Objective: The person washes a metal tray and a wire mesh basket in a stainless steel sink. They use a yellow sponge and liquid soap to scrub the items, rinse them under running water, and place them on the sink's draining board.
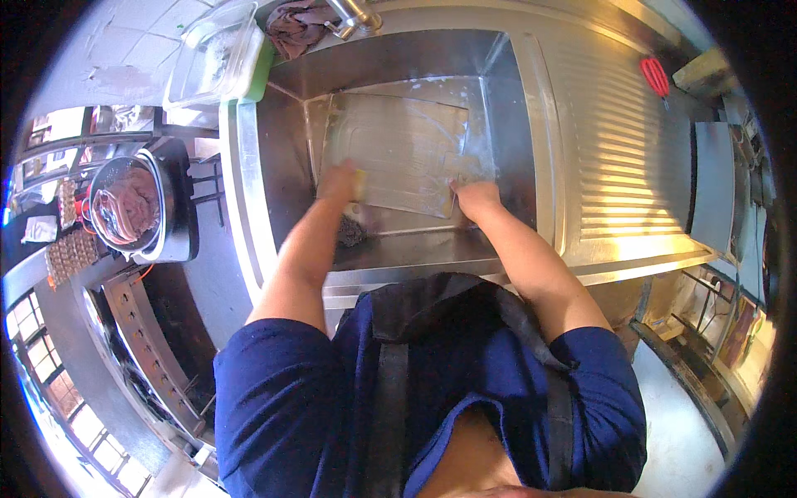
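Note:
A flat, wet rectangular tray or sheet point(398, 149) lies tilted in a stainless steel sink point(398, 255). Over its lower left part is my left hand point(339, 182), blurred, closed on a yellow sponge point(359, 185). My right hand point(478, 198) grips the sheet's lower right edge, its thumb and fingertips at the rim. Below my left hand, in the sink's lower left corner, sits a dark scouring pad point(352, 231). Suds streak the sheet's right side and the sink floor beside it.
A faucet point(358, 18) and a brown cloth point(297, 28) are at the sink's back edge, beside clear plastic containers point(215, 59). Red-handled scissors point(655, 76) lie on the ridged drainboard point(629, 155) at right. A colander point(124, 199) of pinkish food stands at left.

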`<state>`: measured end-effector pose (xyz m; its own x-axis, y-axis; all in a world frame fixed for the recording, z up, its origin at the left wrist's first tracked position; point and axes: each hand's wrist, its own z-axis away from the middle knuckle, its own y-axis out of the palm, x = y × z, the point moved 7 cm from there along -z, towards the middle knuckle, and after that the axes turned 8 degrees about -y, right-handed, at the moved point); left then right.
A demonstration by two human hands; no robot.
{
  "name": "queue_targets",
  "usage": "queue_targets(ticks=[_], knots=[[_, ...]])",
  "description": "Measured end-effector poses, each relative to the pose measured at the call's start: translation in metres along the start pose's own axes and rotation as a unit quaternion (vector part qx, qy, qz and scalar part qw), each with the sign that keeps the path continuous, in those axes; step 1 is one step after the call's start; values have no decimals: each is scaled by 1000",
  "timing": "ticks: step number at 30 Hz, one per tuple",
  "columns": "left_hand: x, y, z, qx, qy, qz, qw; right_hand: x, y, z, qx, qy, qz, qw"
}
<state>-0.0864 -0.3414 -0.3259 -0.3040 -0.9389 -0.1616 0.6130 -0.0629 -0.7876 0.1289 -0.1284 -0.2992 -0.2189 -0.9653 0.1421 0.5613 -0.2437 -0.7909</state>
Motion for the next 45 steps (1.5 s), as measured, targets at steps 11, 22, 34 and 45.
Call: queue_targets(ticks=[11,22,34,45], knots=[[-144,39,68,29,139,-21,990,-3,4,-7,72,20,28,997],[-75,-212,157,-280,233,195,911,21,-11,7,-44,-102,61,992],[-119,-359,167,-491,276,144,814,42,-16,14,-20,-129,-21,991],[-124,-250,-37,-114,112,606,779,21,-26,6,-148,-109,-319,930]])
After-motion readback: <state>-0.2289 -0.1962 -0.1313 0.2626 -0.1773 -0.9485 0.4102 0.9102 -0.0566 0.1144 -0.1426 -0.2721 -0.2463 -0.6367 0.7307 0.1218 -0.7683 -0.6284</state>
